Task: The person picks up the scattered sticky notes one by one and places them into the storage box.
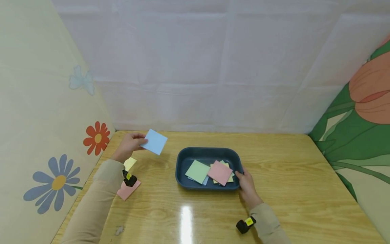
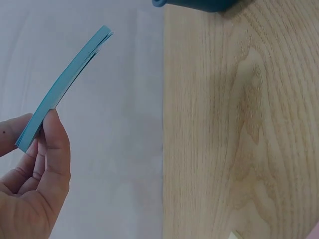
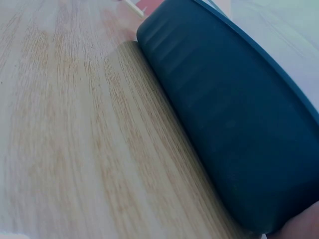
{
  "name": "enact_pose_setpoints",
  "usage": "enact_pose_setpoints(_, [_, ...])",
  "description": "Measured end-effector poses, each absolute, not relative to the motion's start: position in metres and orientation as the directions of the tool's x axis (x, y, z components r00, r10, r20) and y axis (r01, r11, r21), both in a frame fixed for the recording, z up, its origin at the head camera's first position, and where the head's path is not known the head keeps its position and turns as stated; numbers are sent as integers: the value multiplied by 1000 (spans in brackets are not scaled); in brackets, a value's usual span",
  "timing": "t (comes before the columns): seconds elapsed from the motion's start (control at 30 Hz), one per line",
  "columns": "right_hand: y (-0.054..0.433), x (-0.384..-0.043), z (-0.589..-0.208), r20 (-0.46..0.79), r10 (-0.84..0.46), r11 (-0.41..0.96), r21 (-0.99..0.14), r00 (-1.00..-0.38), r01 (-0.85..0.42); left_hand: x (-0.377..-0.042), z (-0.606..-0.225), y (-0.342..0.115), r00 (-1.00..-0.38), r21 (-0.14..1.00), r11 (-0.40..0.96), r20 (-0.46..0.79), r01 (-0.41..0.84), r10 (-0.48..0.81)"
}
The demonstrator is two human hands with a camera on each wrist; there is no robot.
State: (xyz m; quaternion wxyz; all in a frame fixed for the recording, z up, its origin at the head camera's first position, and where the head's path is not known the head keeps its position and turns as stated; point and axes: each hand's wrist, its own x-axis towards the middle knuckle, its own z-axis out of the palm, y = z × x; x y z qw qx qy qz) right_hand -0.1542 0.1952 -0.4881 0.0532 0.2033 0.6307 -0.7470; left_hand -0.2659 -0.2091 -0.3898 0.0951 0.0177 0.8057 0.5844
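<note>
My left hand (image 1: 129,145) pinches a pad of light-blue sticky notes (image 1: 156,141) by one edge, raised over the far left of the table. In the left wrist view the pad (image 2: 65,87) is seen edge-on, slightly bowed, its sheets fanning at the far end. A dark blue tray (image 1: 179,171) stands mid-table, and my right hand (image 1: 248,188) grips its right end, thumb at the rim. Inside lie a green pad (image 1: 197,171) over a blue one (image 1: 205,182), and a pink pad (image 1: 220,173) overlapping yellow and green ones.
Beside my left forearm, partly hidden by it, a yellow pad (image 1: 130,163) and a pink pad (image 1: 129,191) lie on the wooden table (image 1: 304,189). A white sheet (image 1: 198,67) hangs behind the table's back edge. Flower-printed cloths flank both sides.
</note>
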Motion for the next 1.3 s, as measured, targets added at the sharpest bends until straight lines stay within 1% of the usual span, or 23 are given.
enact_pose_setpoints(0.6, [195, -155, -489, -364, 178, -184, -925, -914, 332, -261, -382, -188, -978, 959, 279, -104, -50, 183])
enact_pose_setpoints(0.83, [195, -155, -489, -377, 181, -188, -920, -908, 344, -261, -380, -178, -974, 964, 261, -107, -53, 198])
enact_pose_setpoints(1.13, [195, -155, -490, -349, 168, -198, -928, -922, 315, -260, -378, -166, -969, 960, 276, -110, -45, 223])
enact_pose_setpoints(1.3, [194, -154, -490, -354, 169, -199, -926, -920, 320, -260, -379, -160, -962, 966, 251, -116, -53, 246])
